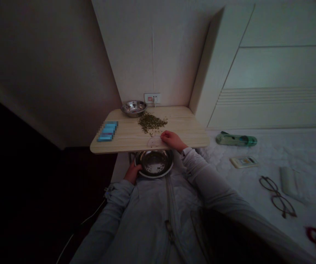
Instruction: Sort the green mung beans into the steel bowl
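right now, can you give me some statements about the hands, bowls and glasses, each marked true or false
1. The left hand holds the lower metal bowl by its rim. True.
2. The right hand is over the near part of the table. True.
3. The upper metal bowl stands at the table's back right corner. False: it stands at the back left.
4. The green bits lie loose on the table. True.
5. The glasses lie on the table. False: they lie on the white bedding.

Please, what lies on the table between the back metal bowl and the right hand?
A pile of small greenish bits lies between that bowl and the right hand, in the head view.
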Motion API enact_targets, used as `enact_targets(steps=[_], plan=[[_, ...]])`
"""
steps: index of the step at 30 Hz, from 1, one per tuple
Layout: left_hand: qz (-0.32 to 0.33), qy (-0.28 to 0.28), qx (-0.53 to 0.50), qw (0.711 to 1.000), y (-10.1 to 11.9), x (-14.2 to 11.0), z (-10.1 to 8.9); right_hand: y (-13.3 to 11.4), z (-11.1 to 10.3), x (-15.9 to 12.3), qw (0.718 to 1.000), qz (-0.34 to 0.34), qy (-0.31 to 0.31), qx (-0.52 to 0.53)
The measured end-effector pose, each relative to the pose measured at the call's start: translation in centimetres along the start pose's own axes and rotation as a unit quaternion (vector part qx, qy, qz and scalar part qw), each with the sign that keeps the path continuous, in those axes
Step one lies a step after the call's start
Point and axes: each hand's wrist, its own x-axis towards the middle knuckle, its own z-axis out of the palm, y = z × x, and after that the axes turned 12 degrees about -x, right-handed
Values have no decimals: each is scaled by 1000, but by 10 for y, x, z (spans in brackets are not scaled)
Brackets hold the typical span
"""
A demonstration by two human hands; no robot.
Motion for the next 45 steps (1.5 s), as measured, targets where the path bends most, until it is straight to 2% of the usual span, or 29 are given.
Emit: enact_targets(steps=[8, 16, 19, 22, 26, 30, 45], plan=[[-12, 6, 2, 1000, 0, 1, -1, -3, -2, -1, 1000, -3, -15, 22], [-7, 5, 2, 1000, 1, 0, 0, 5, 2, 3, 998, -21, -22, 59], [2, -9, -1, 1000, 1, 0, 0, 9, 5, 5, 995, -14, -9, 95], [3, -14, -7, 1000, 1, 0, 1, 11, 6, 7, 993, 1, 31, 117], [-7, -5, -13, 1000, 1, -1, 1, 9, 5, 6, 993, 15, 75, 94], [-9, -8, -17, 1000, 0, -1, 1, 5, 3, 3, 995, 10, 82, 53], [-1, -5, -9, 1000, -1, 2, -1, 5, 3, 3, 998, 3, 47, 51]])
